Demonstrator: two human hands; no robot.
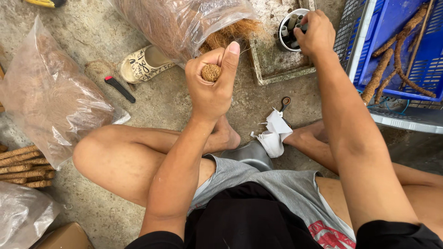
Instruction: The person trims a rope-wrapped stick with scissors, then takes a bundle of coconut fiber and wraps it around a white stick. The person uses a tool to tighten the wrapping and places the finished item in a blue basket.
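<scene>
My left hand [211, 82] is clenched around a stick wrapped in brown coconut fibre [211, 72]; only its round end shows above my fist. My right hand [314, 33] reaches into a white round container [288, 17] and grips one of several grey plastic tubes [292, 22] standing in it. The container sits on a grey concrete slab [275, 62]. An open clear bag of loose coconut fibre [184, 20] lies just beyond my left hand.
A blue plastic crate [397, 50] with fibre-wrapped sticks is at right. Another bag of fibre [48, 92] and a pile of wrapped sticks [23, 166] lie at left. A red-and-black utility knife [119, 88], a sandal [140, 63], scissors [284, 103] and crumpled white paper [274, 136] lie on the concrete floor.
</scene>
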